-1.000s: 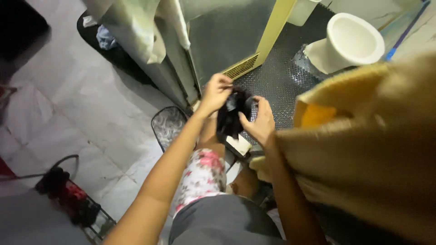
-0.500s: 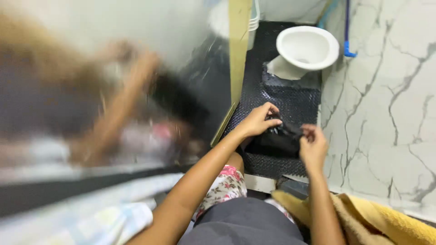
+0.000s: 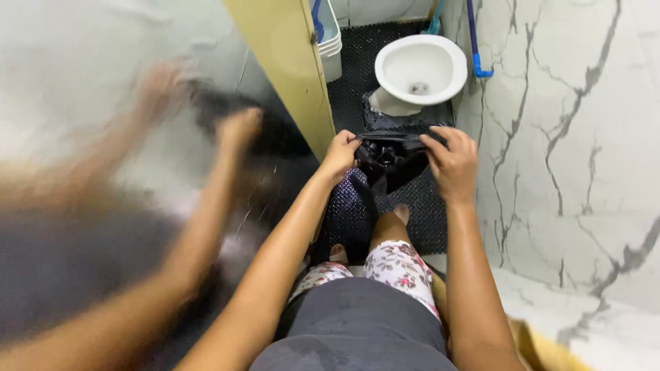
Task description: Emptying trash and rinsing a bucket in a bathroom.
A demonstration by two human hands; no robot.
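The standing room is tight — a yellow door edge on the left, a marble wall on the right, and a black studded mat running to the white toilet. A black cloth hangs stretched between both hands above the mat. Left hand and right hand each pinch its top edge — fingers closed on it. A blurred reflection fills the left.

Single head-worn view, looking steeply down, close over forearms, toilet ahead
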